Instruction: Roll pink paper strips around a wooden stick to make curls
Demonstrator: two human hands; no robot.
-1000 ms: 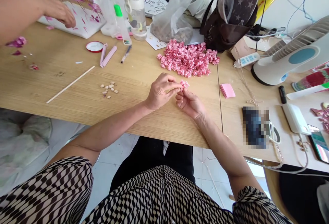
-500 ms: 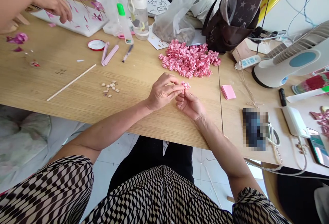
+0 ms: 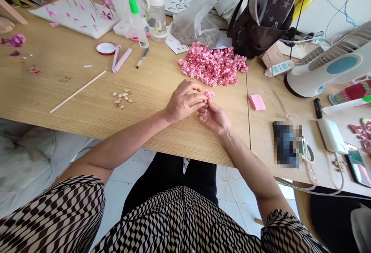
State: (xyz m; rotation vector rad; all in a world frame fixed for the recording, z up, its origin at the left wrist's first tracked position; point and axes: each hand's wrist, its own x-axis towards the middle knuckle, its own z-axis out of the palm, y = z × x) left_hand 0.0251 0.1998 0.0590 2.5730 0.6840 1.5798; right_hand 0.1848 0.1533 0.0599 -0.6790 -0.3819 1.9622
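A small pink curled paper flower (image 3: 209, 95) is pinched between my two hands, just above the table. My left hand (image 3: 185, 101) reaches it from the left, its thumb and fingertips closed at the flower's edge. From below, my right hand (image 3: 213, 117) grips the flower's base between thumb and forefinger, the other fingers curled in. Right behind my hands lies a heap of similar pink paper flowers (image 3: 213, 65). A stack of pink paper squares (image 3: 257, 102) rests to the right of my right hand.
Several pale seed-like pieces (image 3: 123, 98) and a thin white stick (image 3: 77, 91) lie to the left. Farther back stand a green-capped glue bottle (image 3: 138, 24), a water bottle (image 3: 154, 11) and a plastic bag (image 3: 197, 24). A white fan (image 3: 327, 67) is at the right.
The other person's hand at the upper left has left the white foam board. My hands stay in nearly the same place, with the flower slightly turned. The view has shifted a little.
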